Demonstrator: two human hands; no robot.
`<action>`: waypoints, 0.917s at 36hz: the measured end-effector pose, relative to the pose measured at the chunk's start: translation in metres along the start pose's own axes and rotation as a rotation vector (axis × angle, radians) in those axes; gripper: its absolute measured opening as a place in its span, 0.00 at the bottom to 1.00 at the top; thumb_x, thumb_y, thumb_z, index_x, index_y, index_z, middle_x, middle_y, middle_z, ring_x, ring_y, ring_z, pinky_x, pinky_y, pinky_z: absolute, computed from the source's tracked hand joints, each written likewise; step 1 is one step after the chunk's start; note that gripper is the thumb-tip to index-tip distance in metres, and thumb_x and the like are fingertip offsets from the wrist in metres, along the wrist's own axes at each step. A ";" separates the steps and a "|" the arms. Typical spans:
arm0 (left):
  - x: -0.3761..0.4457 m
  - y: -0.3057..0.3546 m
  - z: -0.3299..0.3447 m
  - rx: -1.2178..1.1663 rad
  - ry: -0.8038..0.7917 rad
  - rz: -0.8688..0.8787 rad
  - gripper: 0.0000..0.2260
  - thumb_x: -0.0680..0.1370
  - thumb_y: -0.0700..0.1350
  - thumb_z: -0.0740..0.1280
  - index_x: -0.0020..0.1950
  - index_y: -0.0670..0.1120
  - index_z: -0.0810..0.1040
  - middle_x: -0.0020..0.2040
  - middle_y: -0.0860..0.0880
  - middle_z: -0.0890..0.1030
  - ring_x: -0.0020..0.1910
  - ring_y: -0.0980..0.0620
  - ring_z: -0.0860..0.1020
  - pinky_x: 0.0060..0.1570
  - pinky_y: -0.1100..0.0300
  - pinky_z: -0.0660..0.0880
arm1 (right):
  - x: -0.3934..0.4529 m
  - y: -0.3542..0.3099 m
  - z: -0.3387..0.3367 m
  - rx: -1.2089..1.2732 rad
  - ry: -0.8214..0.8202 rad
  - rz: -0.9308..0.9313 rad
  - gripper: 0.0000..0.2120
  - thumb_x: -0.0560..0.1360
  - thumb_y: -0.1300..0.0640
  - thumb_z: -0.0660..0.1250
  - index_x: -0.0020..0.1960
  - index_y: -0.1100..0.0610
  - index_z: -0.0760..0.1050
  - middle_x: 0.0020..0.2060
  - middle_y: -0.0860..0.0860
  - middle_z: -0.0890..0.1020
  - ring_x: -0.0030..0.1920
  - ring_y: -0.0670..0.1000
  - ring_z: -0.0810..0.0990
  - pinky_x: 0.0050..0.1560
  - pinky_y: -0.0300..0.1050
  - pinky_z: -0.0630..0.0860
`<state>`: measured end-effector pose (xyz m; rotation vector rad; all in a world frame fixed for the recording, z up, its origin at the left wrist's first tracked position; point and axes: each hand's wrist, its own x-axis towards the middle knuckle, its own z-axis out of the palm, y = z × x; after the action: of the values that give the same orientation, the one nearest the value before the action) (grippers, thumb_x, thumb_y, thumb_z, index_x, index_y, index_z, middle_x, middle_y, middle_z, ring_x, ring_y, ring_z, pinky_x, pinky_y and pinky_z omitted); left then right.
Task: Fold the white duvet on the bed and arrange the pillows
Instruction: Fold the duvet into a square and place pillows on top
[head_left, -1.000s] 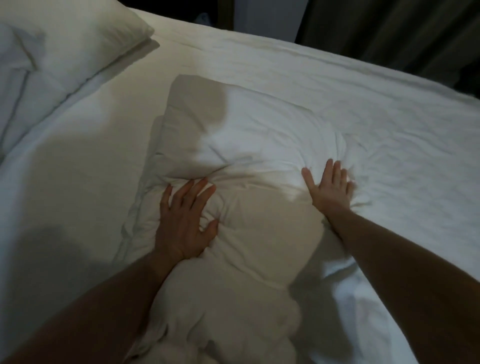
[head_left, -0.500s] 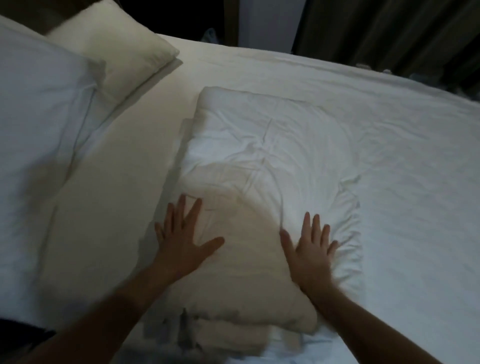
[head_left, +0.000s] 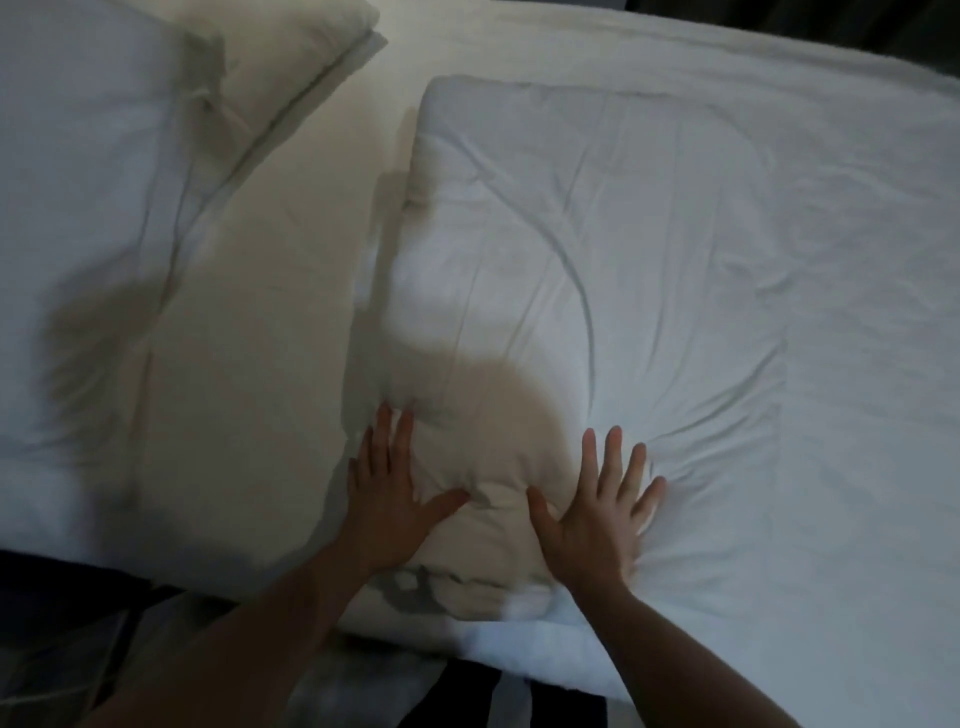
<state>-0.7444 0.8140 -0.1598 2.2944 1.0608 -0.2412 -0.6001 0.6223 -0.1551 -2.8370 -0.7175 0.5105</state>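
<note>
One folded white duvet (head_left: 597, 270) lies near the bed's (head_left: 857, 467) near edge, and two pillows sit toward its left end: a big one (head_left: 78, 234) at the near left, a smaller one (head_left: 291, 47) at the far left corner. Both hands press flat on the duvet's near end, fingers spread and gripping nothing: left hand (head_left: 387, 506), right hand (head_left: 597, 519). Their shadow darkens the fabric between them.
</note>
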 end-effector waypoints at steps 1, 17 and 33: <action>0.001 -0.002 0.004 0.007 0.008 0.002 0.52 0.65 0.82 0.50 0.79 0.56 0.37 0.81 0.50 0.41 0.79 0.42 0.50 0.72 0.35 0.56 | 0.001 0.001 0.004 0.004 0.008 -0.005 0.44 0.72 0.30 0.55 0.80 0.54 0.53 0.80 0.55 0.51 0.79 0.62 0.44 0.73 0.72 0.45; -0.028 0.029 -0.036 -0.001 0.095 0.081 0.46 0.69 0.75 0.58 0.80 0.53 0.49 0.81 0.49 0.48 0.79 0.44 0.49 0.75 0.40 0.50 | -0.014 0.007 -0.029 0.016 -0.021 -0.054 0.43 0.75 0.27 0.49 0.81 0.51 0.44 0.80 0.53 0.44 0.79 0.59 0.38 0.76 0.66 0.40; -0.066 0.034 -0.046 0.319 0.085 0.535 0.23 0.57 0.53 0.75 0.47 0.54 0.69 0.45 0.51 0.75 0.45 0.46 0.73 0.41 0.52 0.67 | -0.052 0.024 -0.047 -0.231 -0.124 -0.310 0.55 0.64 0.30 0.68 0.80 0.58 0.52 0.78 0.60 0.56 0.77 0.68 0.50 0.74 0.68 0.52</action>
<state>-0.7670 0.7818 -0.0812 2.7971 0.4317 -0.1000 -0.6158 0.5724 -0.1020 -2.8341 -1.2903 0.5882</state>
